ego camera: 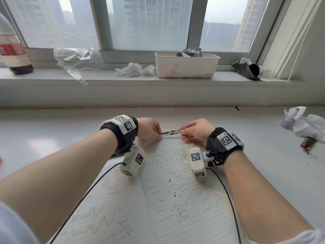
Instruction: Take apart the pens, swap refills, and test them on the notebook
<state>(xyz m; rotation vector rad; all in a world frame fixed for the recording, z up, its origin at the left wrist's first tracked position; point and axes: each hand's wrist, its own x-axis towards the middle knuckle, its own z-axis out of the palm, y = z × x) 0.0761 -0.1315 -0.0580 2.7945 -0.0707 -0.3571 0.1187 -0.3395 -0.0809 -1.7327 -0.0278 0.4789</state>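
Observation:
An open lined notebook (175, 199) lies on the white desk in front of me, both pages covered in scribbled test lines. Above its top edge my left hand (149, 128) and my right hand (197, 129) hold one thin clear pen (171, 132) between them, each pinching an end. The pen lies nearly level, its dark refill showing through the barrel. Both wrists wear black straps with white marker blocks. Other pen parts are hidden by my hands or cannot be told apart.
On the window sill stand a white tub (186, 65), crumpled tissues (131, 70), clear plastic wrap (75, 58), a bottle (14, 50) and a black bag (248, 68). At the desk's right lie a lilac bottle (288, 121), crumpled paper (311, 125) and a small red-black object (307, 142).

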